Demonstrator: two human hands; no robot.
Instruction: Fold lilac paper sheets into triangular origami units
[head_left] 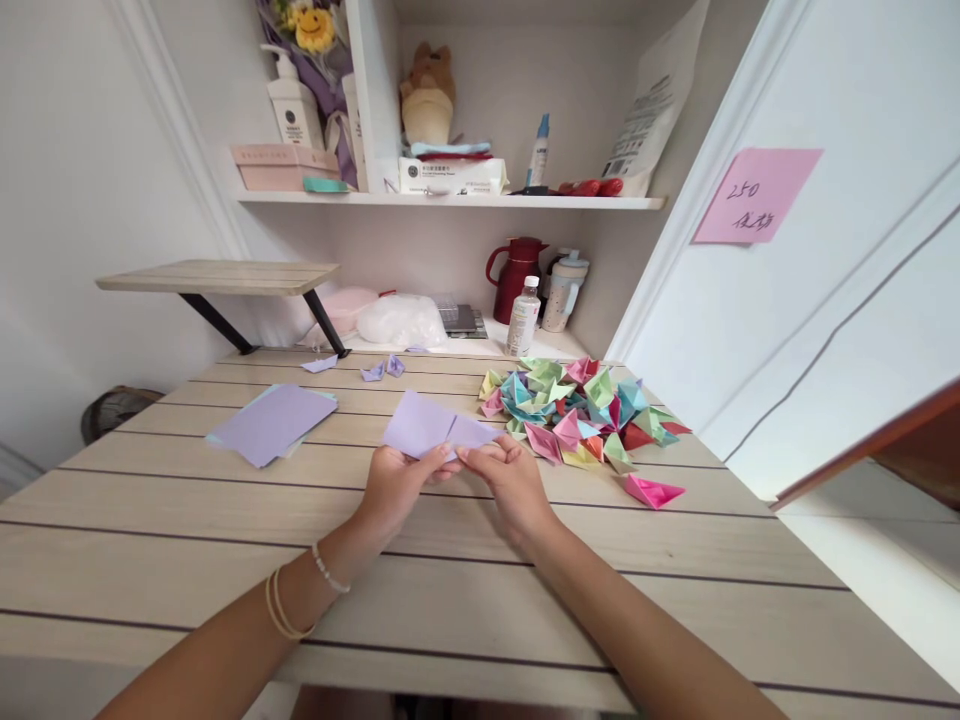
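A partly folded sheet of purple paper [421, 424] is held just above the table between both hands. My left hand [405, 478] pinches its lower edge near the middle, thumb on top. Close beside it, my right hand [511, 478] grips the paper's right part between thumb and fingers. A crease or slit runs down the middle of the sheet. To the left lies a stack of purple paper sheets [279, 420], with pale blue-green edges showing beneath. On the right spreads a pile of colourful folded paper boats [574, 410], and a pink paper boat [654, 491] sits apart from it.
Small purple folded pieces [384, 369] lie at the table's back. A raised wooden stand [217, 277] on black legs stands back left. Behind the pile are a plastic bottle [523, 318], a red jug [517, 275] and a tumbler [565, 292]. A shelf [450, 201] crosses above.
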